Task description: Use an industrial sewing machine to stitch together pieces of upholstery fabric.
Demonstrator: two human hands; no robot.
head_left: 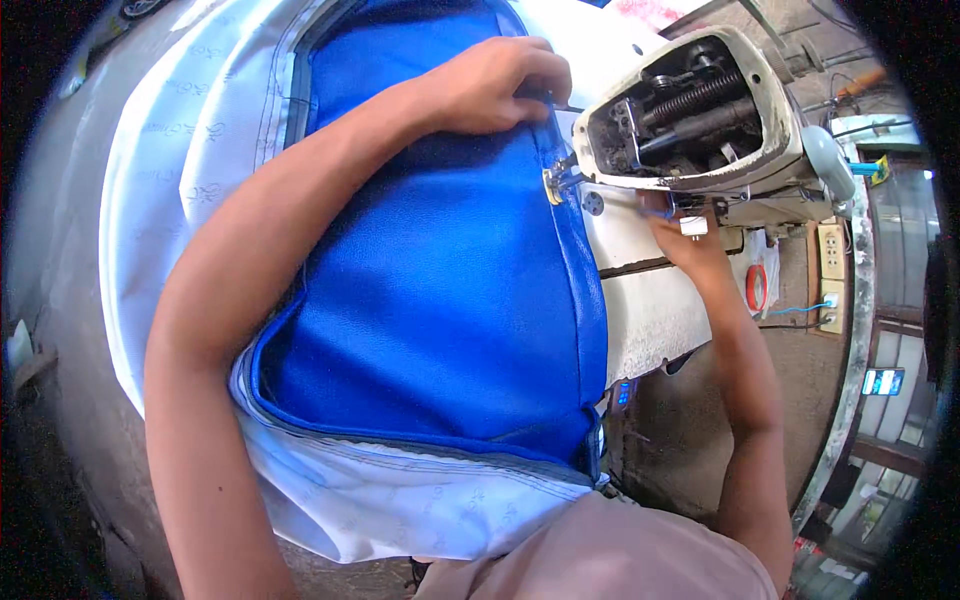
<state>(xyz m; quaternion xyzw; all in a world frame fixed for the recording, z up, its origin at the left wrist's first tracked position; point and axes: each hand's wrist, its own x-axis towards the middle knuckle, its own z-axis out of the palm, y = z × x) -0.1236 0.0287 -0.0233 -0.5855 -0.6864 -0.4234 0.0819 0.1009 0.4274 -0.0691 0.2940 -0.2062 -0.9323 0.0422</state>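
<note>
A large piece of blue fabric (pixel 430 290), grained like faux leather and slightly glossy, lay spread across the desk (pixel 650 320) and hung over its near edge toward the person's lap. Under it and around its left and near sides showed a white lining (pixel 160 170) with a faint printed pattern, joined to the blue along a stitched border. The right edge of the blue fabric ran in a folded seam up to the presser foot (pixel 556 183) of a cream sewing machine (pixel 700 110), whose end cover was off so that the spring and rods inside were plain to see. The left hand (pixel 500 85) reached across the fabric from the left, forearm bent over the blue surface, fingers curled and pressed together on the seam edge just behind the needle area, gripping the cloth there. The right hand (pixel 685 235) was raised beneath the machine head near the desk's right edge, the wrist bent upward; its fingers were hidden against the machine's underside, so whether they were spread or pinching could not be told. Beyond the desk's right edge, a wall socket (pixel 831 252) and a red roll (pixel 755 288) showed.
</note>
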